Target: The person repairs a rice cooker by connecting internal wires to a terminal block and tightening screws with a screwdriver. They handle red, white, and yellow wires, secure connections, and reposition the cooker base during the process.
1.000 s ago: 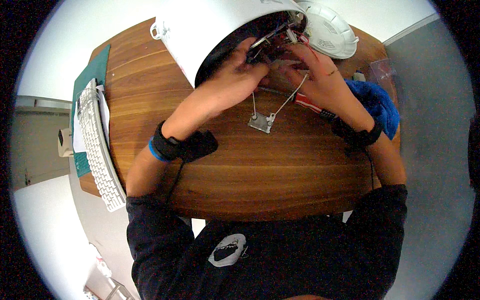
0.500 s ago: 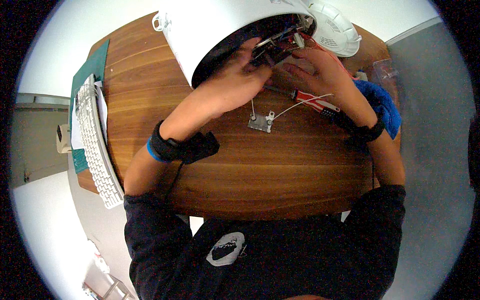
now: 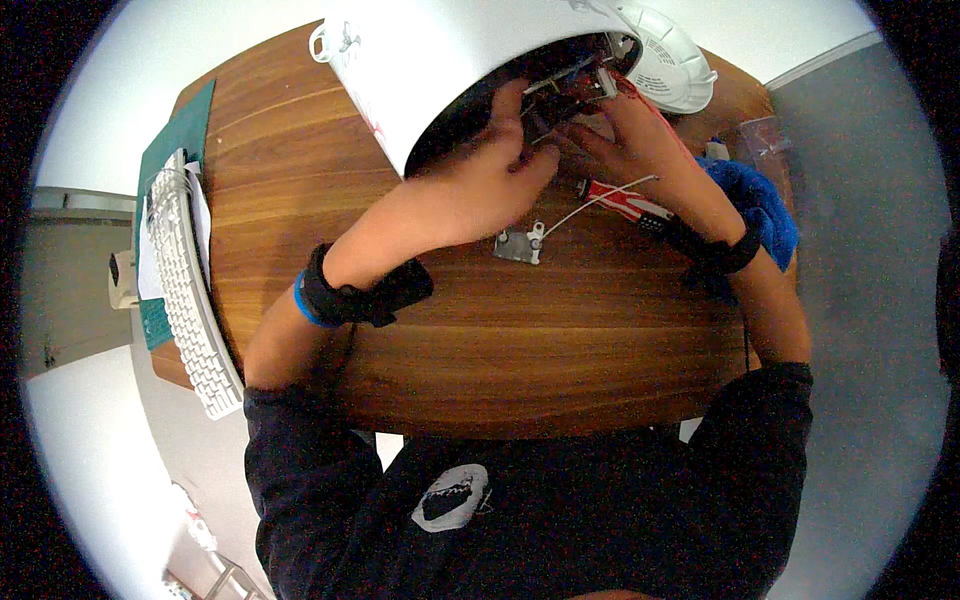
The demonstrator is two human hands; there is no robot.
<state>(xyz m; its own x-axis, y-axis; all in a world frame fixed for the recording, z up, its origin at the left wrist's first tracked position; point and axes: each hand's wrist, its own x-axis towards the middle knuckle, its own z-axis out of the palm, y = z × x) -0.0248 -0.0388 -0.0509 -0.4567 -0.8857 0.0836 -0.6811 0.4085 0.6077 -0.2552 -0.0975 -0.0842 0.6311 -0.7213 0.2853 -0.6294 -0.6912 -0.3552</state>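
A white rounded appliance housing [image 3: 440, 50] lies on its side, its dark open end facing me and to the right. Metal-framed parts with wires [image 3: 570, 95] show in that opening. My left hand [image 3: 490, 170] is at the near rim, its index finger reaching inside and its thumb apart; some fingers are hidden. On the right side, my right hand [image 3: 640, 130] has its fingers bent round the edge of the metal-framed parts. Red wires [image 3: 650, 100] run over the back of that hand. Beneath the hands lies a small flat metal plate [image 3: 517, 246] with a white wire [image 3: 600, 200].
A red-and-black-handled screwdriver [image 3: 625, 203] lies beside the plate. Blue cloth [image 3: 765, 210] sits by my right wrist. Behind it are a clear plastic bag [image 3: 765, 140] and a vented white round cover [image 3: 670, 65]. A white keyboard [image 3: 185, 270] and green mat [image 3: 190, 130] line the left edge.
The housing has shifted slightly right. My left hand has moved a little right and down, its thumb now apart from the index finger. The right hand stays by the metal-framed parts.
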